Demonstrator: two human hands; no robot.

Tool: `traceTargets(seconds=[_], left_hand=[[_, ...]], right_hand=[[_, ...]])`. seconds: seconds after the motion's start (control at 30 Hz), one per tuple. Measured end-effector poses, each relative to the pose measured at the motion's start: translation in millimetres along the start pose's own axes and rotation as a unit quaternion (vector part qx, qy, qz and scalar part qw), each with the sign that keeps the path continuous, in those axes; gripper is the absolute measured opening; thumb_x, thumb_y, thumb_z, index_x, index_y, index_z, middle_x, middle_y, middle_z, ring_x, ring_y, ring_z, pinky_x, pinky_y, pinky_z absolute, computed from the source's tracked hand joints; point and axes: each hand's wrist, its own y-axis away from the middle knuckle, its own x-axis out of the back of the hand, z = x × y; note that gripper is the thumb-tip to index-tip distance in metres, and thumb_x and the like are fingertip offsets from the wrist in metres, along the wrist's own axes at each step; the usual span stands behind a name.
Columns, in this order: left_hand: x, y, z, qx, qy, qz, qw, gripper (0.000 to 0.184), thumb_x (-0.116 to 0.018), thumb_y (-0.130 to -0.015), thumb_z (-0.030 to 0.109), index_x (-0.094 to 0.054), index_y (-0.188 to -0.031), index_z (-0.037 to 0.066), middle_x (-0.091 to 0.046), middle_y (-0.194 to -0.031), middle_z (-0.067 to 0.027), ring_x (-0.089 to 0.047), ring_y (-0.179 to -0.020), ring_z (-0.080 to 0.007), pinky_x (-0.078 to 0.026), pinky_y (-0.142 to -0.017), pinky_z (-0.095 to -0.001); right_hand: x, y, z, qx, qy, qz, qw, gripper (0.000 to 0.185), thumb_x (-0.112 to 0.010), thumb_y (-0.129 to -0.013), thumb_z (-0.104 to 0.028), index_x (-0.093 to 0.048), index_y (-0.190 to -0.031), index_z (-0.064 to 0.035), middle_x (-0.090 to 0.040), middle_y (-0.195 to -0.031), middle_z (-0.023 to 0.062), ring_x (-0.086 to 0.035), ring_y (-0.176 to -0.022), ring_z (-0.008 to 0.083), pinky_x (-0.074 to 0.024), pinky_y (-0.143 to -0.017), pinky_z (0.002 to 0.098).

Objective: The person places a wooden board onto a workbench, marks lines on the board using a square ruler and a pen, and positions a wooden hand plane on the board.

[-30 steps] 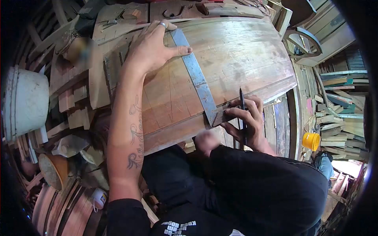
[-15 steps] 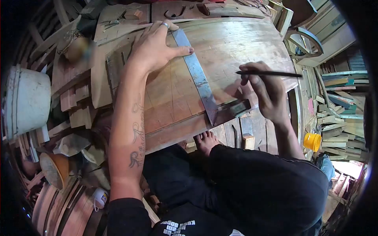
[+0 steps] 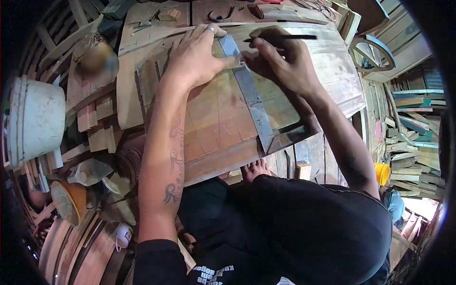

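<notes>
A metal try square lies on the wooden panel [image 3: 209, 137], its blade [image 3: 251, 99] slanting across the boards and its dark stock [image 3: 292, 135] against the panel's near edge. My left hand [image 3: 197, 59] rests spread on the panel's upper part, thumb over the blade and fingers by the far edge. Above the blade's right side, my right hand [image 3: 285, 57] pinches a black pencil [image 3: 301, 37], its tip pointing left close to the blade's upper end. Thin lines show on the wood left of the blade.
At the left stand a white bucket [image 3: 40, 121], an orange container [image 3: 69, 202] and wood offcuts. A yellow container [image 3: 381, 174] and stacked planks [image 3: 411, 164] are at the right. A curved metal piece [image 3: 222, 16] lies beyond the panel. My foot [image 3: 256, 170] is below its near edge.
My right hand has left the stock and moved up and left with the pencil to the blade's upper end. My left hand still holds its place on the blade. The view has shifted slightly.
</notes>
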Motion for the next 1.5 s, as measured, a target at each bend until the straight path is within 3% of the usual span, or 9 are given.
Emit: traceTargets(seconds=[0.07,0.17,0.6,0.7,0.83,1.03,1.13,1.2,1.5], left_hand=[[-4,0,-3,-0.005,0.002,0.008,1.0,0.071,-0.092,-0.079,0.047,-0.066,-0.131,0.007,-0.067,-0.135,-0.018,-0.062,-0.13,-0.0365,-0.048,-0.111,-0.0454],[-5,0,-3,-0.009,0.005,0.022,1.0,0.07,-0.092,-0.079,0.047,-0.067,-0.13,0.007,-0.068,-0.133,-0.0184,-0.063,-0.128,-0.0371,-0.048,-0.11,-0.0458],[-9,-1,-9,-0.02,0.016,0.029,0.999,0.071,-0.094,-0.077,0.046,-0.067,-0.129,0.005,-0.069,-0.131,-0.0198,-0.064,-0.126,-0.0373,-0.048,-0.107,-0.046],[-7,0,-6,-0.018,0.029,0.024,0.999,0.07,-0.094,-0.078,0.044,-0.067,-0.129,0.005,-0.069,-0.129,-0.0196,-0.064,-0.126,-0.0375,-0.048,-0.108,-0.0459],[-6,0,-6,-0.021,0.011,0.023,0.999,0.07,-0.094,-0.078,0.045,-0.067,-0.129,0.006,-0.069,-0.129,-0.0196,-0.064,-0.126,-0.0373,-0.048,-0.107,-0.0456],[-5,-3,-10,-0.005,0.014,-0.013,1.0,0.074,-0.088,-0.08,0.05,-0.064,-0.136,0.009,-0.061,-0.143,-0.0158,-0.058,-0.136,-0.0355,-0.047,-0.114,-0.0452],[-5,-3,-11,-0.009,0.02,-0.014,1.0,0.072,-0.088,-0.081,0.05,-0.065,-0.135,0.008,-0.062,-0.142,-0.0159,-0.058,-0.135,-0.0357,-0.047,-0.113,-0.0454],[-9,-2,-14,-0.04,0.024,0.02,0.999,0.071,-0.093,-0.08,0.045,-0.064,-0.13,0.003,-0.067,-0.131,-0.0191,-0.062,-0.128,-0.0372,-0.048,-0.109,-0.0452],[-7,-1,-10,-0.023,0.015,0.02,0.999,0.063,-0.092,-0.081,0.035,-0.064,-0.128,0.003,-0.067,-0.13,-0.0188,-0.063,-0.126,-0.0366,-0.048,-0.108,-0.0454]], right_hand=[[-9,-15,11,0.064,0.033,0.031,0.997,0.023,-0.07,-0.104,-0.021,-0.072,-0.116,-0.0008,-0.078,-0.091,0.0156,-0.073,-0.076,0.0177,-0.0578,-0.068,0.0345],[-20,-20,13,0.006,-0.031,0.028,0.999,0.025,-0.071,-0.103,-0.021,-0.071,-0.116,-0.0001,-0.077,-0.09,0.0163,-0.073,-0.075,0.0193,-0.0575,-0.068,0.0351],[-21,-23,16,0.093,0.061,0.027,0.993,0.021,-0.071,-0.101,-0.02,-0.073,-0.112,-0.0015,-0.077,-0.095,0.0208,-0.077,-0.08,0.0331,-0.0594,-0.071,0.0403],[-21,-21,15,0.028,0.049,0.01,0.998,0.022,-0.071,-0.101,-0.02,-0.073,-0.112,-0.0015,-0.076,-0.096,0.021,-0.077,-0.082,0.0338,-0.059,-0.072,0.0413],[-18,-20,16,0.067,0.073,0.014,0.995,0.022,-0.071,-0.1,-0.019,-0.072,-0.112,-0.001,-0.076,-0.095,0.021,-0.076,-0.084,0.0357,-0.0586,-0.074,0.0426],[-20,-19,16,0.03,0.042,-0.002,0.999,0.023,-0.07,-0.1,-0.02,-0.071,-0.112,-0.0002,-0.074,-0.094,0.0222,-0.074,-0.085,0.0396,-0.058,-0.076,0.0445],[-20,-19,20,0.086,0.059,0.024,0.994,0.023,-0.069,-0.1,-0.02,-0.07,-0.111,0.0002,-0.073,-0.093,0.0231,-0.073,-0.084,0.04,-0.0573,-0.076,0.0448],[-17,-18,16,0.043,0.043,-0.002,0.998,0.025,-0.07,-0.1,-0.022,-0.07,-0.11,0.0004,-0.073,-0.092,0.0234,-0.073,-0.085,0.0403,-0.0567,-0.077,0.0455],[-18,-16,25,0.078,0.054,0.021,0.995,0.028,-0.069,-0.1,-0.025,-0.069,-0.11,0.0015,-0.073,-0.094,0.0232,-0.071,-0.085,0.0422,-0.0556,-0.076,0.0458]])
